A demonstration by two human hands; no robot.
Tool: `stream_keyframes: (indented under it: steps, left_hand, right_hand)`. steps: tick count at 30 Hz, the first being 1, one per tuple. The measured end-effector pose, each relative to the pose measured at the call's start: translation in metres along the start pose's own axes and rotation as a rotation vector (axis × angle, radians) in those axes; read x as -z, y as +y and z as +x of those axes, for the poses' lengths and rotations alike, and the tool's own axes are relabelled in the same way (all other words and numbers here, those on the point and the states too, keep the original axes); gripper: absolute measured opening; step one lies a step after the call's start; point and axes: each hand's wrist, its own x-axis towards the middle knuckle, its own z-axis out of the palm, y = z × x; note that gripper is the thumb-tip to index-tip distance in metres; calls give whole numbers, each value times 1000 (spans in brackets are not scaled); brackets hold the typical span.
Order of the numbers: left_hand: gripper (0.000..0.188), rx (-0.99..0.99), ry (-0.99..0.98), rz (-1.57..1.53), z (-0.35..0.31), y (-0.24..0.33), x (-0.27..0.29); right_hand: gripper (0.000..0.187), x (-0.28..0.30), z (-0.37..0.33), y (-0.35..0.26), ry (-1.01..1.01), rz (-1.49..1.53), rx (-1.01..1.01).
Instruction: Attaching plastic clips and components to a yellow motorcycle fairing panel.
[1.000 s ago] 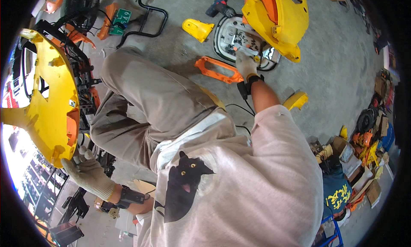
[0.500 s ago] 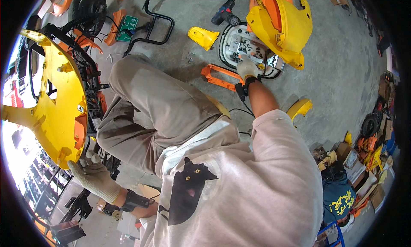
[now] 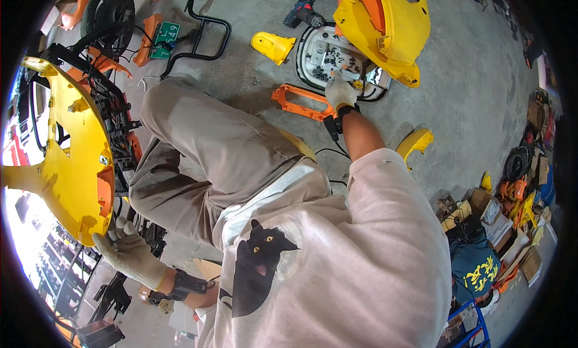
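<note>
At the far left, a large yellow curved body panel (image 3: 72,167) stands beside a dark frame. My left hand (image 3: 132,254), in a pale knitted glove, is at the panel's lower tip, its thumb and curled fingers around the edge. My right hand (image 3: 341,92), gloved too, reaches to the near rim of a white tray-like part (image 3: 313,62) with a dark border. Its fingers are bent together; whatever is between them is too small to make out. Small dark fasteners (image 3: 337,57) lie scattered in the white part. An orange frame piece (image 3: 304,102) lies left of my right hand.
A large yellow shell (image 3: 397,34) overhangs the white part's right side. Behind it lies a cordless drill (image 3: 304,12); a small yellow cover (image 3: 274,47) is to the left. A black tubular rack (image 3: 205,40), a wheel (image 3: 108,16) and a yellow curved piece (image 3: 415,144) lie around. Parts pile up at right.
The view has shifted a little, so the scene sits further left and up. My right hand has drawn slightly back toward the white part's near edge. My left hand remains at the panel.
</note>
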Motion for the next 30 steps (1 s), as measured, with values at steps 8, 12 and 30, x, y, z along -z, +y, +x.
stream_keyframes:
  steps: [8,12,30]
  left_hand:
    - [55,-15,38,8,-5,0,-3]
    - [54,-23,-8,-3,-4,0,-3]
    - [54,-10,-2,-13,-5,-2,0]
  right_hand:
    - [51,-23,-10,2,80,-68,174]
    - [52,-22,-10,12,-5,-8,-8]
    - [58,-25,-5,14,12,-52,-155]
